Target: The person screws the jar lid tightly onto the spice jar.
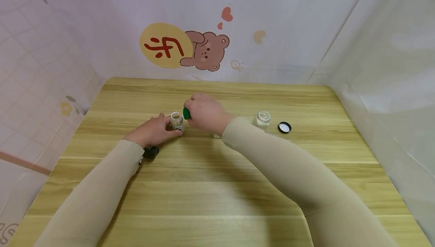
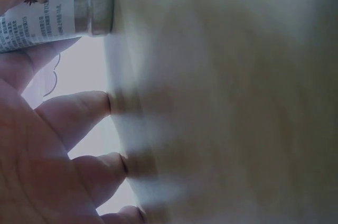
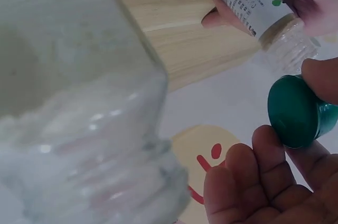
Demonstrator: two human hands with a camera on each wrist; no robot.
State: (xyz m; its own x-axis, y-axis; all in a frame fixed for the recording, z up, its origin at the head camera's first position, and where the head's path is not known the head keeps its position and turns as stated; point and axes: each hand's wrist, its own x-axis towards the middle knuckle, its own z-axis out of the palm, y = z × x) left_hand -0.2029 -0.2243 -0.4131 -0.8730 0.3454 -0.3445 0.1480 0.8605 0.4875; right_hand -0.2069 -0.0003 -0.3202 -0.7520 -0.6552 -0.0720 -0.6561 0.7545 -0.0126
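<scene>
My left hand (image 1: 154, 130) holds a small uncapped glass spice jar (image 1: 177, 123) upright on the table, between thumb and index finger. In the left wrist view the jar's printed label (image 2: 39, 12) shows, and the other fingers are spread with their tips at the tabletop. My right hand (image 1: 206, 114) pinches a green screw cap (image 3: 296, 112) just right of the jar's mouth, apart from it. Brownish contents fill part of the labelled jar (image 3: 253, 5) in the right wrist view.
Right of my right forearm stands another open glass jar (image 1: 262, 119), with a black lid (image 1: 284, 127) lying white side up beside it. A blurred glass jar (image 3: 79, 118) looms close in the right wrist view. Behind the wooden table (image 1: 190, 198) hangs a printed curtain (image 1: 289, 31).
</scene>
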